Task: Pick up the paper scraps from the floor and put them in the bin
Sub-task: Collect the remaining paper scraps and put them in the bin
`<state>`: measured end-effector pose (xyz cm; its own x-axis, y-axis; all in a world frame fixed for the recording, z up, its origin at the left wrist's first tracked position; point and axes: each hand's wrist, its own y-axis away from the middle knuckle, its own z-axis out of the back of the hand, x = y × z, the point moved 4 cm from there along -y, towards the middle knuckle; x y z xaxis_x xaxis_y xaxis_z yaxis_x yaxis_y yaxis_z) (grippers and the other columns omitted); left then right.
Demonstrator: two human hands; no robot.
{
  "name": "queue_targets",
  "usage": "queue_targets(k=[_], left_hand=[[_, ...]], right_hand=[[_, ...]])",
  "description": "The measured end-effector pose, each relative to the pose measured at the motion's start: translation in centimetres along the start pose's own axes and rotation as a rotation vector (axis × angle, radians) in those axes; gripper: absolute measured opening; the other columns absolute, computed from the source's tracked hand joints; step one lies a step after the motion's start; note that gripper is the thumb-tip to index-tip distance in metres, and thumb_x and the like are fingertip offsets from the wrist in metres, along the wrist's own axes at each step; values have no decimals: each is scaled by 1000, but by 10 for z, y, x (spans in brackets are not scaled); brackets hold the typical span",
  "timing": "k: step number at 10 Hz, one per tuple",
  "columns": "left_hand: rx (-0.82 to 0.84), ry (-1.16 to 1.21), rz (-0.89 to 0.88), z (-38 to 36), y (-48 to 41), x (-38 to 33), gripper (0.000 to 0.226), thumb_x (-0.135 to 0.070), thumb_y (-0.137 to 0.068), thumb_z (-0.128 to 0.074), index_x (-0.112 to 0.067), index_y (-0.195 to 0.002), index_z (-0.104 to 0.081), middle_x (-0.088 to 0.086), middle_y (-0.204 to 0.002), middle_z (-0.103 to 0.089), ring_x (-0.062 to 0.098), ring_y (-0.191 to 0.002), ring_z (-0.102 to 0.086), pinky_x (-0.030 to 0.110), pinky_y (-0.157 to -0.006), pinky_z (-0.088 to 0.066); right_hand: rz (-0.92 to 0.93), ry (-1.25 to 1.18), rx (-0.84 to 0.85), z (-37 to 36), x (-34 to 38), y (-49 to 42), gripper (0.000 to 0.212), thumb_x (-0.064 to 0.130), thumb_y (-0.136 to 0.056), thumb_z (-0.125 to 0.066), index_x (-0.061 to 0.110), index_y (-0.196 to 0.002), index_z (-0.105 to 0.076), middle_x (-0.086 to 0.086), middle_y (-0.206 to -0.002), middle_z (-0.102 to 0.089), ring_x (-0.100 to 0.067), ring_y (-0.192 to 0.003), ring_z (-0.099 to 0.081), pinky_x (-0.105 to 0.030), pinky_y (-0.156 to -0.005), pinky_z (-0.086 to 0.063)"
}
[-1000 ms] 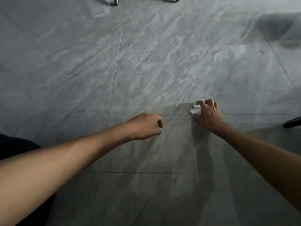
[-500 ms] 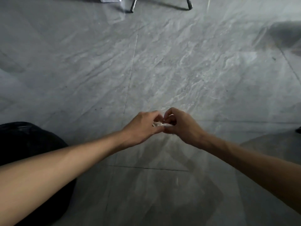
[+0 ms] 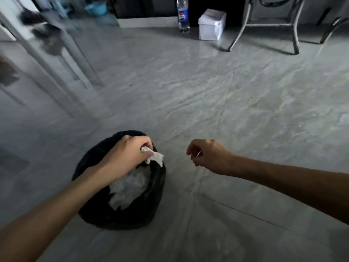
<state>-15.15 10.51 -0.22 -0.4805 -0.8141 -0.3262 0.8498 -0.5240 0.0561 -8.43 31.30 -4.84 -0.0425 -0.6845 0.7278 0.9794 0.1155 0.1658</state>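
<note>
A bin lined with a black bag stands on the grey tiled floor at lower centre-left, with a heap of white paper scraps inside. My left hand hovers over the bin's mouth, fingers closed on a crumpled white paper scrap that hangs from them. My right hand is to the right of the bin, above bare floor, fingers loosely curled and apart, holding nothing that I can see.
At the far wall stand a cola bottle, a white box and a metal chair frame. A white door frame runs along the left. The marbled floor lies between.
The scrap went from my right hand to my left as the two hands met. My view then swung to the bin, and my left hand now holds the scrap over it.
</note>
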Motion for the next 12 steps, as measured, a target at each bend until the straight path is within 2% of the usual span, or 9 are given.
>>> queue_targets(k=[1, 2, 3, 4, 5, 6, 8, 10, 12], left_hand=[[175, -127, 175, -4, 14, 56, 6, -24, -76, -62, -30, -77, -61, 0, -79, -68, 19, -76, -64, 34, -69, -52], [358, -254, 234, -19, 20, 75, 17, -33, -79, -61, -30, -95, -62, 2, -99, -65, 23, -89, -62, 34, -73, -49], [364, -353, 207, -26, 11, 73, 33, -39, -80, -60, -30, -112, -59, 0, -106, -64, 22, -92, -62, 32, -72, -46], [275, -384, 141, -20, -3, 55, 32, -36, -81, -59, -30, -112, -58, 0, -108, -65, 24, -94, -62, 32, -70, -42], [233, -349, 35, -12, -27, 9, 17, -34, -82, -53, -29, -97, -58, 4, -104, -65, 28, -92, -62, 34, -70, -44], [273, -269, -19, -11, -43, -27, 16, -36, -81, -48, -28, -92, -58, 4, -100, -66, 29, -89, -62, 37, -77, -51], [432, -219, -237, -21, -89, -133, 16, -34, -82, -57, -23, -92, -64, 2, -91, -72, 14, -63, -63, 35, -76, -56], [521, -241, -386, 2, -134, -232, 17, -31, -85, -59, -17, -93, -66, 7, -90, -74, 21, -69, -71, 38, -77, -58], [520, -251, -501, 102, -160, -335, 22, -33, -86, -59, -15, -97, -64, 10, -93, -74, 23, -73, -70, 38, -78, -56]], right_hand=[[30, 90, 75, -17, 31, -9, 20, 6, -82, -56, 12, -98, -66, 1, -83, -67, -9, -69, -59, -9, -56, -43], [21, 120, 121, -22, 42, -11, 22, 5, -83, -53, 12, -100, -66, 2, -82, -64, -7, -67, -57, -10, -55, -42], [-15, 175, 172, -20, 43, -10, 25, 5, -82, -54, 12, -102, -67, 3, -79, -63, -2, -60, -54, -4, -49, -38], [-58, 168, 165, -12, 37, -6, 23, 6, -81, -55, 12, -100, -67, 5, -74, -63, -2, -58, -58, -4, -46, -37], [-130, 160, 144, 7, 20, 3, 18, 8, -81, -59, 12, -96, -66, 3, -76, -64, -10, -64, -66, -7, -47, -41], [-173, 148, 132, 19, 8, 7, 15, 9, -81, -60, 12, -95, -65, 3, -77, -63, -12, -64, -67, -9, -45, -43], [-336, 115, 97, 76, -33, 29, 11, 14, -81, -60, 13, -92, -60, 2, -70, -66, -5, -50, -60, -8, -38, -38], [-460, 146, 90, 175, -52, 62, 15, 16, -84, -60, 7, -95, -66, -4, -80, -69, -11, -54, -60, -14, -40, -42], [-519, 197, -4, 317, 7, 99, 18, 14, -84, -60, 4, -96, -68, -9, -89, -73, -14, -58, -63, -13, -47, -44]])
